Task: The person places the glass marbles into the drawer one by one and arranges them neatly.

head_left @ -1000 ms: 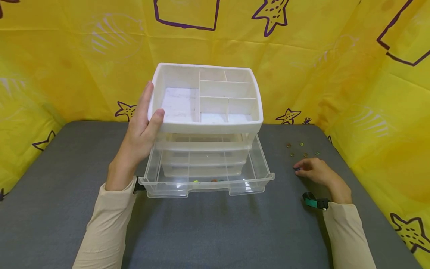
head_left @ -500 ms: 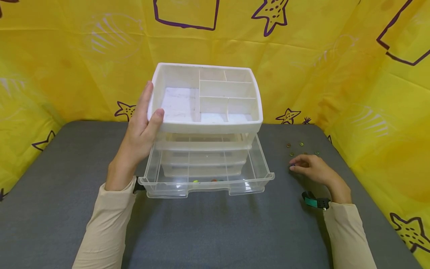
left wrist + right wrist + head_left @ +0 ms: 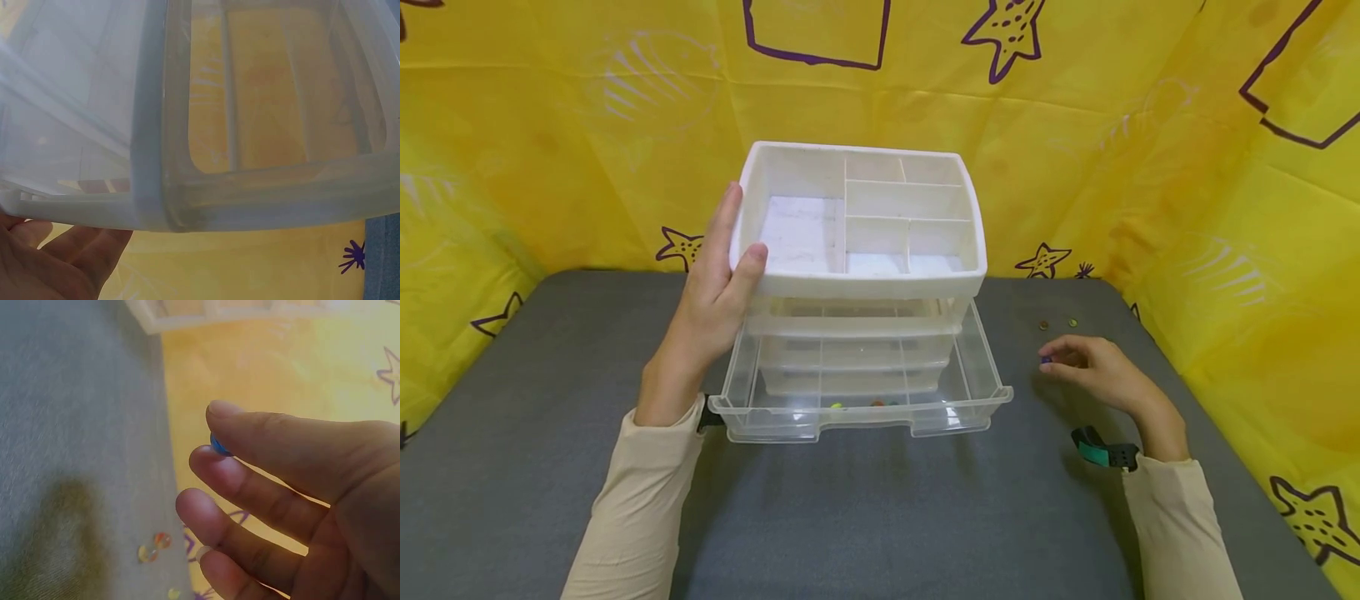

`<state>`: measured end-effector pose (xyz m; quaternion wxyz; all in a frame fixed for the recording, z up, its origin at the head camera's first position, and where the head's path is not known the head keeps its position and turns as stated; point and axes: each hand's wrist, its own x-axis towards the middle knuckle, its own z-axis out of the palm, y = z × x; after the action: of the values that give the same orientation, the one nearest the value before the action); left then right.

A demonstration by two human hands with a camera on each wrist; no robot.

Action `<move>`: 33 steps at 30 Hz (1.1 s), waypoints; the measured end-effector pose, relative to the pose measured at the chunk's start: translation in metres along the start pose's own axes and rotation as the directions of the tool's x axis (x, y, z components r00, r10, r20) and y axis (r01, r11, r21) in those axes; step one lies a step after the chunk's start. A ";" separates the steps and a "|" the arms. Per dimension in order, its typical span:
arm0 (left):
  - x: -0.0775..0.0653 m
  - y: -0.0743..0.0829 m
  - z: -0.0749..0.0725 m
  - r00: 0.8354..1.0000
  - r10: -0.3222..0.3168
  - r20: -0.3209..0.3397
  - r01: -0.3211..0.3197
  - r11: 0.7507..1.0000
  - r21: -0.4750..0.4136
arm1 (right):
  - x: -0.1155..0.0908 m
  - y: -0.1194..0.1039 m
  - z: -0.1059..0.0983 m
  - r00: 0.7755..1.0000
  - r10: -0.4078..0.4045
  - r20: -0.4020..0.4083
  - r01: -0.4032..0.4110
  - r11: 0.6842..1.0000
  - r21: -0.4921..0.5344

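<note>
A white plastic drawer organizer [image 3: 857,286] stands on the table, its divided tray on top. My left hand [image 3: 703,308] grips its left side, thumb over the tray rim and fingers along the outer wall. Below, a clear drawer [image 3: 985,367] is pulled out towards me, with several small coloured marbles [image 3: 877,404] behind its front. To the right of the organizer, my right hand [image 3: 1101,367] pinches a blue marble [image 3: 219,445] between thumb and index finger, raised off the table in the right wrist view. The other fingers are loosely bent.
Loose glass marbles [image 3: 1043,325] lie on the grey table [image 3: 880,517] beyond my right hand, which hides part of that area. A yellow printed cloth [image 3: 880,100] encloses the back and sides.
My right hand has lifted the blue marble off the table and moved slightly left and away from me, covering more loose marbles. The left hand, organizer and drawer have stayed in place.
</note>
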<state>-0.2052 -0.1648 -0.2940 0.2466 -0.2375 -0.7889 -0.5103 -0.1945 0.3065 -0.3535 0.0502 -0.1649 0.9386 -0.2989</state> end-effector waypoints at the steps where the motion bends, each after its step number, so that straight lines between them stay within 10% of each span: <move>1: 0.000 0.000 0.000 1.000 0.001 -0.002 -0.001 1.000 0.002 | 0.000 -0.002 0.000 1.000 -0.009 -0.005 0.009 1.000 -0.001; 33: -0.001 -0.002 -0.001 1.000 -0.001 0.007 0.000 0.999 0.042 | -0.011 -0.056 -0.001 0.957 -0.169 -0.235 0.159 0.985 -0.062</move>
<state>-0.2061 -0.1668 -0.2956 0.2485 -0.2339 -0.8004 -0.4928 -0.1690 0.2673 -0.3206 -0.0917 -0.2061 0.9271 -0.2995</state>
